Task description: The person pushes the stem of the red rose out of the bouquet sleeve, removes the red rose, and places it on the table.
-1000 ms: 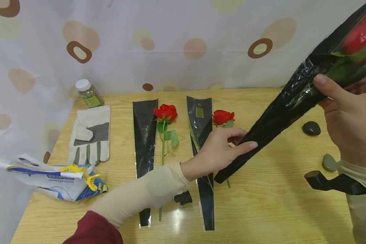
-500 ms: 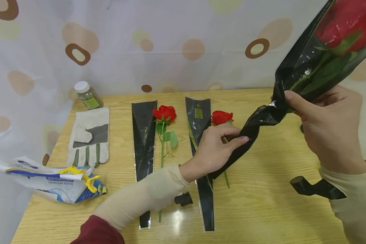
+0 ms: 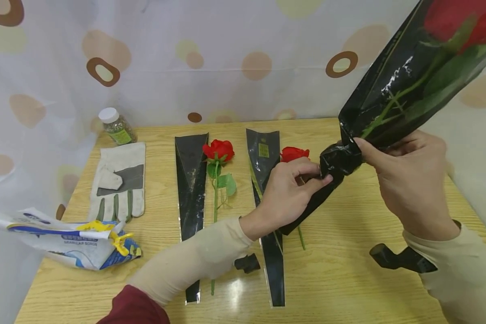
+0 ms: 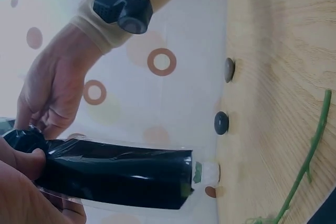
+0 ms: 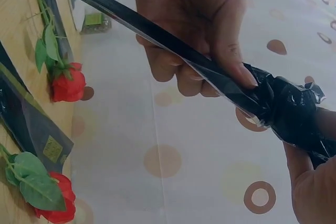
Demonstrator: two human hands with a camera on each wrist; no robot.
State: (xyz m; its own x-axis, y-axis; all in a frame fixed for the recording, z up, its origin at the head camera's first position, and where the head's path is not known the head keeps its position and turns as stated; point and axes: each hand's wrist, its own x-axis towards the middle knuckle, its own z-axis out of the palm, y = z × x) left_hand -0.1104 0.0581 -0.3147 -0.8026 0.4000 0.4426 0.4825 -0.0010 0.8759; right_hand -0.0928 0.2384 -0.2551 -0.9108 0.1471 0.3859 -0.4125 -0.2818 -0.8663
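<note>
Both hands hold a black-and-clear flower sleeve (image 3: pixel 393 81) raised over the table, with a red rose (image 3: pixel 449 27) inside it. My left hand (image 3: pixel 285 193) pinches the narrow lower part, just below a crumpled, bunched section (image 3: pixel 340 159). Above that bunch my right hand (image 3: pixel 413 184) grips the sleeve between thumb and fingers. The sleeve's flat lower end (image 4: pixel 121 174) sticks out past my left hand in the left wrist view. In the right wrist view the left thumb presses along the sleeve close to the crumpled film (image 5: pixel 283 103).
On the table (image 3: pixel 340 279) lie two flat black sleeves (image 3: pixel 192 189) and two loose red roses (image 3: pixel 218 150). Leftward are a work glove (image 3: pixel 121 180), a lidded jar (image 3: pixel 119 128) and a white-blue bag (image 3: pixel 85 245). Two stones (image 4: pixel 221 123) show in the left wrist view. A patterned curtain (image 3: pixel 227 58) hangs behind.
The right hand has moved left and down toward the left hand. The smooth sleeve between them has become twisted, then bunched up. The left hand keeps nearly the same place.
</note>
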